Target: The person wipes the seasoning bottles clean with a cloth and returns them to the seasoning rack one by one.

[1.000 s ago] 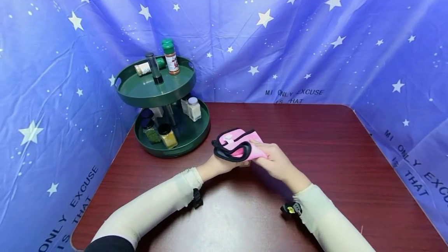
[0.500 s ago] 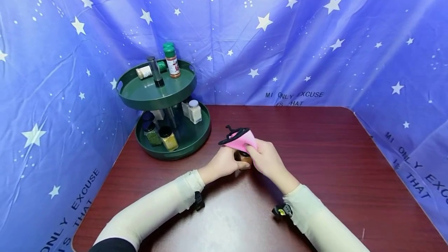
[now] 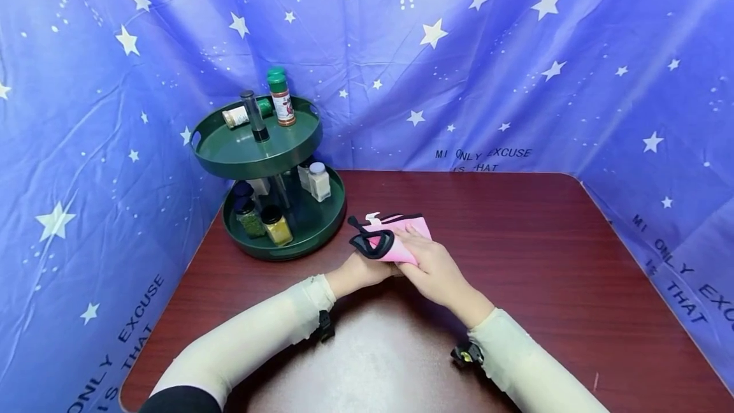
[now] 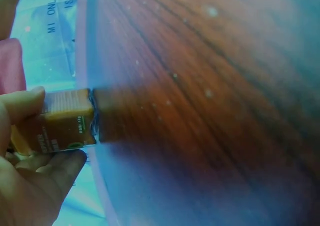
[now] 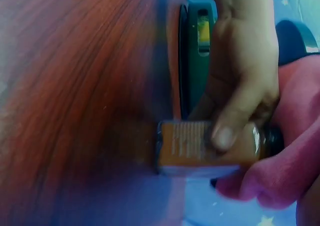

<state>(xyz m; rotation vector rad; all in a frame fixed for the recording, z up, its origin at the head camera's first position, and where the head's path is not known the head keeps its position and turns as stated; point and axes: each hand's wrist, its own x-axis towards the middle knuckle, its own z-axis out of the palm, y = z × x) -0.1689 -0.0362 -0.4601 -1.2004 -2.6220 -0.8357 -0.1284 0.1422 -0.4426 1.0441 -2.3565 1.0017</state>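
Observation:
A square spice jar with brown contents (image 4: 67, 123) and a dark cap stands on the table, gripped by my left hand (image 3: 360, 274). Its thumb and fingers lie on opposite sides of the jar. Over the cap, my right hand (image 3: 438, 271) holds a folded pink cloth (image 3: 423, 227) with black edging and a small white tag. In the right wrist view the cloth (image 5: 295, 156) covers part of the dark cap, and the left thumb presses on the jar's (image 5: 187, 146) printed side. From the head view, cloth and hands hide nearly the whole jar.
A green two-tier turntable (image 3: 295, 248) stands back left. Its upper tier bears a green-capped shaker (image 3: 282, 104) and a lying bottle (image 3: 235, 116). Below are a yellow-filled jar (image 3: 278, 228), a green-filled jar (image 3: 249, 220) and a white jar (image 3: 318, 183). Starry blue curtains surround the table (image 3: 516, 228).
Half a second ago the cloth was lifted and the jar's cap showed; now the cloth lies lower, over the jar. My right hand has turned with it. The left hand keeps its grip.

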